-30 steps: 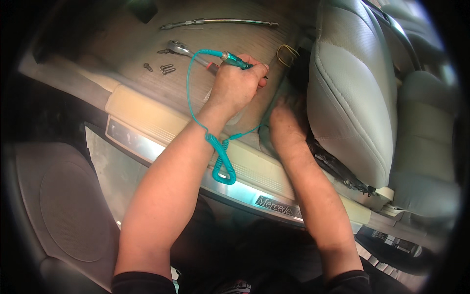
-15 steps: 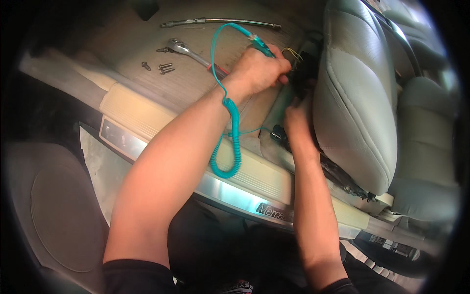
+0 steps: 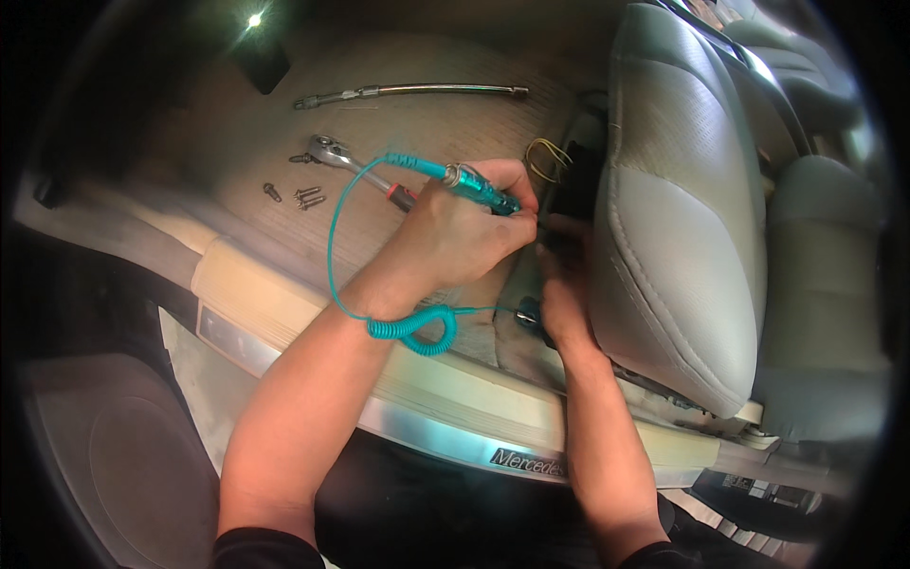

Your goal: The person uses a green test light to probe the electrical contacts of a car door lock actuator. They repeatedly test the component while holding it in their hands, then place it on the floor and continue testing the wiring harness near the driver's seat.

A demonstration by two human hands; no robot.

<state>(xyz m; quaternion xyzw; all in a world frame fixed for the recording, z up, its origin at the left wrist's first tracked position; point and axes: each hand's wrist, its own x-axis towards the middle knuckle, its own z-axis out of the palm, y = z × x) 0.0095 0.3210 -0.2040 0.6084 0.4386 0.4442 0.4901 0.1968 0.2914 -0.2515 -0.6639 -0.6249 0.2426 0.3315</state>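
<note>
My left hand (image 3: 464, 232) is closed around a teal circuit tester (image 3: 482, 190), its tip pointing right toward the dark space beside the seat. A coiled teal cord (image 3: 417, 329) loops from the tester's back end over my left wrist. It runs on to a dark clip (image 3: 528, 315) low beside the seat base. My right hand (image 3: 566, 299) reaches in along the seat's edge, thumb up and fingers curled, close to the tester's tip. Shadow hides what those fingers hold. Thin yellow wires (image 3: 548, 159) loop out just beyond both hands.
A light grey car seat (image 3: 678, 218) rises at the right. On the carpet lie a ratchet (image 3: 330, 150) with a red-and-dark handle, a long extension bar (image 3: 417, 91) and several bolts (image 3: 308, 197). The door sill (image 3: 455, 408) crosses beneath my forearms.
My left hand has come nearer and slightly left, with the tester now lying flatter. The coiled cord has bunched up over my wrist. My view has shifted a little.
</note>
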